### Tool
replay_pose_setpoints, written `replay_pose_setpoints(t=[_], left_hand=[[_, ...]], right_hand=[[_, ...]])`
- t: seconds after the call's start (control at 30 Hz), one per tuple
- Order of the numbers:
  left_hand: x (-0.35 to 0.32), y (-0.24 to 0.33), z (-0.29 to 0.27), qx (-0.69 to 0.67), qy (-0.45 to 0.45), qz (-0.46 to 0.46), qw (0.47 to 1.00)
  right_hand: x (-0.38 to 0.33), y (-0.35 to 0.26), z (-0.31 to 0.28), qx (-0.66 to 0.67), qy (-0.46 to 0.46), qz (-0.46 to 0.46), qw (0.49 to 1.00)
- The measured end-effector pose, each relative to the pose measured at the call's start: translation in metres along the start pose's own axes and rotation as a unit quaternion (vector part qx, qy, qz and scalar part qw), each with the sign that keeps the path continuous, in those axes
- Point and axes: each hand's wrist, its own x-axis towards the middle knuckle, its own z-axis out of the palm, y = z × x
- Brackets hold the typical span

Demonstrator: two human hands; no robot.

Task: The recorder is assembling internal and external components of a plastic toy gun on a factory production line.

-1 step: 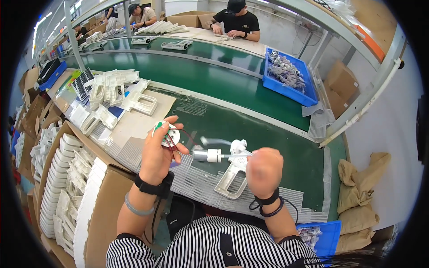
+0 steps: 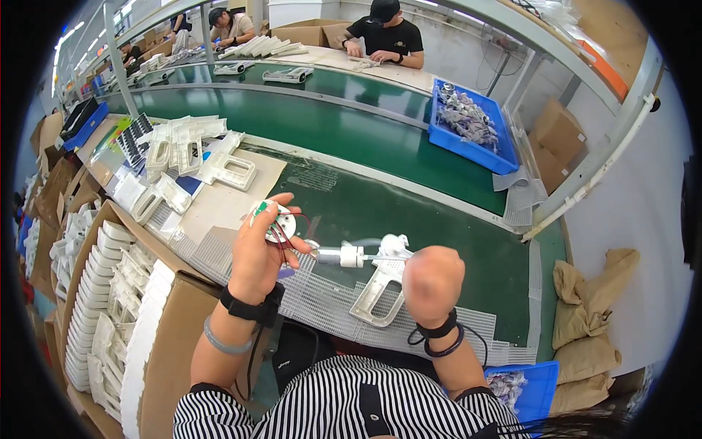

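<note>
My left hand (image 2: pixel 257 252) is closed on a round white plastic disc (image 2: pixel 283 224) with a small green circuit board on it. Red and dark wires run from the disc toward a small motor pump (image 2: pixel 352 256), a silver cylinder with a white end, beside my fingertips. From that white end a thin pale tube (image 2: pixel 386 257) leads to my right hand (image 2: pixel 433 285), which is curled into a fist and blurred; its fingertips are hidden. Beneath lies a white plastic housing (image 2: pixel 378 296) with a looped handle, with a white fitting (image 2: pixel 393 244) at its top.
White housings (image 2: pixel 186 146) are piled at the left of the bench. A cardboard box (image 2: pixel 172 329) of white shells stands at my left. Beyond runs a green conveyor (image 2: pixel 329 110), with a blue tray (image 2: pixel 475 146) of small parts. A co-worker (image 2: pixel 387 40) sits across.
The motor pump and the bent clear tube by it have shifted slightly. Both hands keep nearly the same place.
</note>
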Motion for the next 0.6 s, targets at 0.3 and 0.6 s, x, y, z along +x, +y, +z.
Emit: replay_pose_setpoints(t=[0.3, 0.6], left_hand=[[0.006, 0.018, 0.027, 0.086, -0.074, -0.069, 0.991], [-0.03, 0.061, 0.103, 0.345, -0.23, -0.063, 0.908]], right_hand=[[-0.02, -0.025, -0.037, 0.345, -0.221, 0.18, 0.894], [-0.024, -0.028, 0.036, 0.608, -0.341, 0.402, 0.594]])
